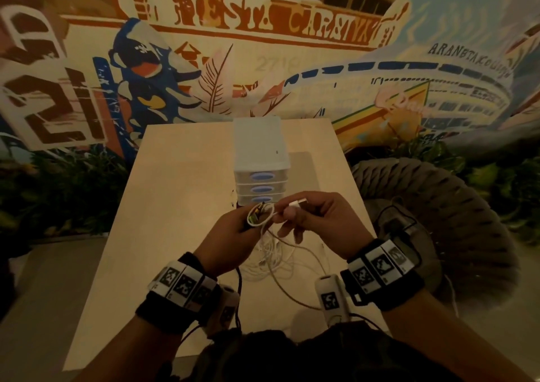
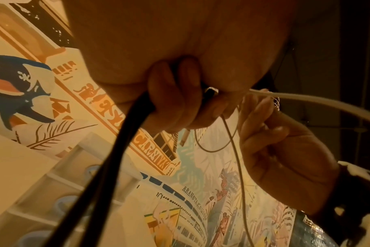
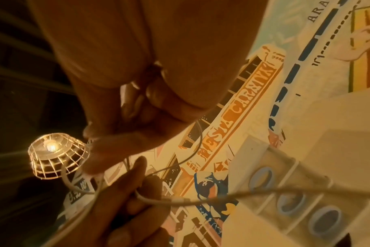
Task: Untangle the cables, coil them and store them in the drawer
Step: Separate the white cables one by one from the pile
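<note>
Above the table, my left hand (image 1: 233,229) grips a small coil of white cable (image 1: 260,215) together with a black cable (image 2: 135,120) that hangs down from its curled fingers (image 2: 169,100). My right hand (image 1: 306,215) pinches the white cable's free end just behind its connector (image 1: 298,202), right beside the coil. A loose tangle of white cables (image 1: 271,260) lies on the table under both hands. A beige cable (image 1: 292,291) loops from it toward me. The white drawer unit (image 1: 260,148) stands just beyond the hands, its three drawers closed.
The light wooden table (image 1: 175,206) has bare surface left and right of the drawer unit. A large woven seat (image 1: 438,206) stands close to the table's right edge. A painted mural wall rises behind. A lit wire-cage lamp (image 3: 55,150) shows in the right wrist view.
</note>
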Demonstrator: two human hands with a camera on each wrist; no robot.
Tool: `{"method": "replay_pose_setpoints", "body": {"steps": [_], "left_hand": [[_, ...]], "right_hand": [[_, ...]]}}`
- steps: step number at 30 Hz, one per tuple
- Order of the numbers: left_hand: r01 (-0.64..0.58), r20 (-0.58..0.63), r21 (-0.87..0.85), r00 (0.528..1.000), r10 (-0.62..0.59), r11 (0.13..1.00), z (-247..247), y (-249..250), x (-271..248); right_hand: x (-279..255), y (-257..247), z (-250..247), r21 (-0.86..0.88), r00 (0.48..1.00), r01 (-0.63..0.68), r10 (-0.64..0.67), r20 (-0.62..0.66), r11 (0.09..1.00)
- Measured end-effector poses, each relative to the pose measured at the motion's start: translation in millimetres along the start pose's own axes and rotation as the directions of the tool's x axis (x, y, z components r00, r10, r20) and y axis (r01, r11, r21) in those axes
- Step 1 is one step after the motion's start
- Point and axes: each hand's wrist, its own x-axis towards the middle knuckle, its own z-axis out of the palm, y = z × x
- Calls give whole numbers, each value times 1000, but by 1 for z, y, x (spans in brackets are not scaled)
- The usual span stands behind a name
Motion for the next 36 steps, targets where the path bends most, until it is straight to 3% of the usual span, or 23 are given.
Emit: {"method": "replay_pose_setpoints", "body": {"steps": [2,4,6,7,9,11,16,19,24,27,30,32,36], "left_hand": [[13,-11,22,1000,-13,1000,0,0,-1],[36,-13,63,999,-35,997,0,-1,-2],[44,24,138,999,-48,989,0,-2,-2],[35,51,163,998,-44,986,0,-1,-3],[30,99,153,994,-46,988,1,2,-4],[28,124,120,991,-43,992,4,6,-3],[21,198,170,979,-55,985,8,1,-4],[44,192,226,977,-89,973,4,0,-5],[71,133,257,985,-108,964,-4,-2,-8],[78,70,179,993,-92,981,-9,-4,-11],[148,-13,9,989,-148,989,-15,-8,-13],[181,-13,-91,983,-182,979,-14,-7,-12],[142,33,-132,990,-139,981,-2,7,-9]], "right_hand": [[2,7,-2,-200,991,58,-81,-108,978],[1,10,-7,-502,957,134,-242,-157,855],[-1,6,-12,-727,914,231,-400,-66,647],[-1,3,-13,-742,911,272,-413,-7,613],[-2,-8,-5,-643,955,257,-290,57,722],[-1,-11,6,-551,991,133,-113,70,824],[-5,9,12,-653,998,59,-68,12,755],[-11,14,6,-645,999,21,-43,-19,764],[-15,15,-21,-631,973,-87,-70,-220,771],[-19,17,-39,-726,985,-128,-2,-175,676],[-24,18,-43,-836,998,-52,12,-55,546],[-26,15,-37,-821,999,-36,43,-14,570],[-18,8,-11,-743,996,-83,66,-53,664]]}}
